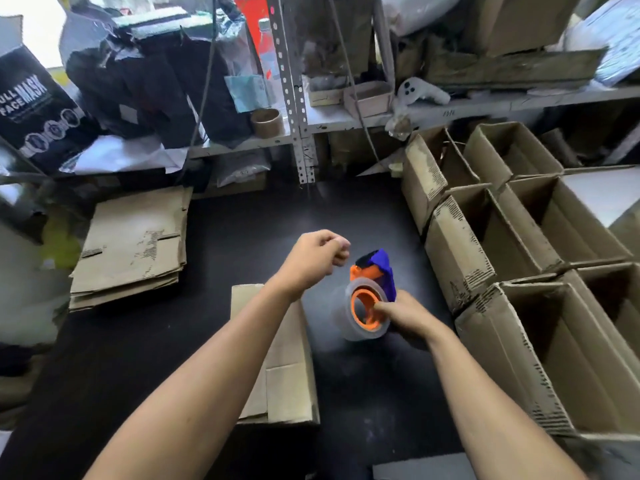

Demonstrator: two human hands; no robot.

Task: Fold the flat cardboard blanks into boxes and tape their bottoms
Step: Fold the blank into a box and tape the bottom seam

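Note:
My right hand [405, 315] grips an orange and blue tape dispenser [369, 299] with a clear tape roll, held above the black table. My left hand [313, 259] hovers just left of and above the dispenser, fingers curled and pinched together; whether they hold a tape end I cannot tell. Under my left forearm a folded cardboard box [287, 368] lies on the table with its flaps closed. A stack of flat cardboard blanks [133, 244] lies at the left.
Several open assembled boxes [519, 258] stand in rows along the right. Metal shelving [298, 98] at the back holds dark bags, a black mask box [31, 102], an empty tape core [266, 123] and clutter. Black table surface [242, 230] shows in the middle.

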